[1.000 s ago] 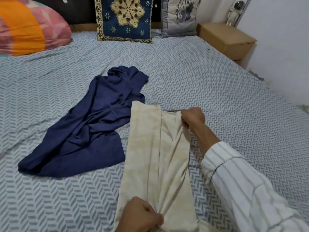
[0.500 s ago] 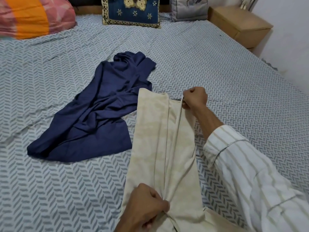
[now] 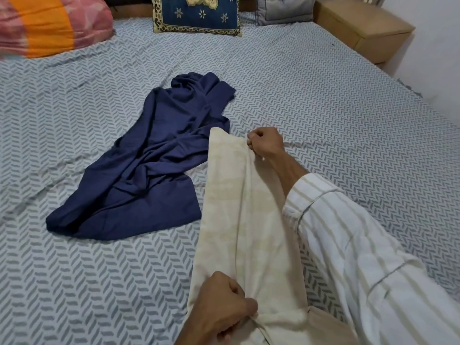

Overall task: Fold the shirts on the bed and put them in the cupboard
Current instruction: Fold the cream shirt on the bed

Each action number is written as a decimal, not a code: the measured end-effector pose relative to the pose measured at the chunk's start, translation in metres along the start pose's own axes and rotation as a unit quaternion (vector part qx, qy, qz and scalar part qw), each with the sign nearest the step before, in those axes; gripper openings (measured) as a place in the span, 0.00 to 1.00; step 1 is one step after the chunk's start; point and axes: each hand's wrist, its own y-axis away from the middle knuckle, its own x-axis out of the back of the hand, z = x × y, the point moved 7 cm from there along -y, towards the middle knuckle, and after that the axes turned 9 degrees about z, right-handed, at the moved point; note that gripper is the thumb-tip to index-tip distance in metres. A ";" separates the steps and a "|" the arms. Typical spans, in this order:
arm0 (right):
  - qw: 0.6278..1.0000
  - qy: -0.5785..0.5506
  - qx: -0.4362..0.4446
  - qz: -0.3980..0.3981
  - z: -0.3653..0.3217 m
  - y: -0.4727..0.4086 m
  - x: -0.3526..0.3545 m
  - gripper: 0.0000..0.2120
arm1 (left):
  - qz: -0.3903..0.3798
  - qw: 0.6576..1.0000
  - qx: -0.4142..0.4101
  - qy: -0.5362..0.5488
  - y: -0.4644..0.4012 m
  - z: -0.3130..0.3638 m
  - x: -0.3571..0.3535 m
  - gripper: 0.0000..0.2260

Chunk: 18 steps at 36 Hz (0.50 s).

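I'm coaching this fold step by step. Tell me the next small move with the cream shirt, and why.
Probably lay the gripped edge flat and let go. The right hand pinches the far end and the left hand the near end of the long cream patterned shirt, already a narrow strip on the chevron bedsheet. The crumpled navy shirt waits beside it.

Right-hand panel of the cream shirt [image 3: 239, 220] now folded across toward the navy shirt [image 3: 149, 165], the centre gap seen in the 2 earlier pictures closed and only 1 lengthwise crease left showing. Right hand [image 3: 265, 143] carried leftward with the far edge pinched, now over the shirt's top rim rather than at its right corner. Left hand [image 3: 221, 305] moved slightly rightward along the near end, gripping the gathered fold.
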 end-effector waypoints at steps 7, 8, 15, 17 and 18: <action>0.965 0.111 0.235 0.037 0.006 0.062 0.032 0.24 | 0.017 1.000 0.001 0.008 -0.007 -0.006 0.000 0.12; 0.955 0.169 0.246 0.011 0.019 0.074 0.023 0.28 | 0.018 1.000 0.000 0.011 -0.007 -0.007 0.000 0.12; 0.931 0.278 0.233 -0.047 0.046 0.081 0.004 0.32 | 0.000 1.000 -0.013 0.011 -0.003 -0.001 -0.002 0.11; 0.939 0.262 0.222 -0.033 0.044 0.079 0.009 0.29 | 0.008 1.000 -0.013 0.008 -0.003 -0.002 -0.001 0.10; 0.942 0.258 0.215 -0.023 0.046 0.078 0.013 0.28 | 0.013 1.000 -0.009 0.006 -0.004 -0.002 0.000 0.10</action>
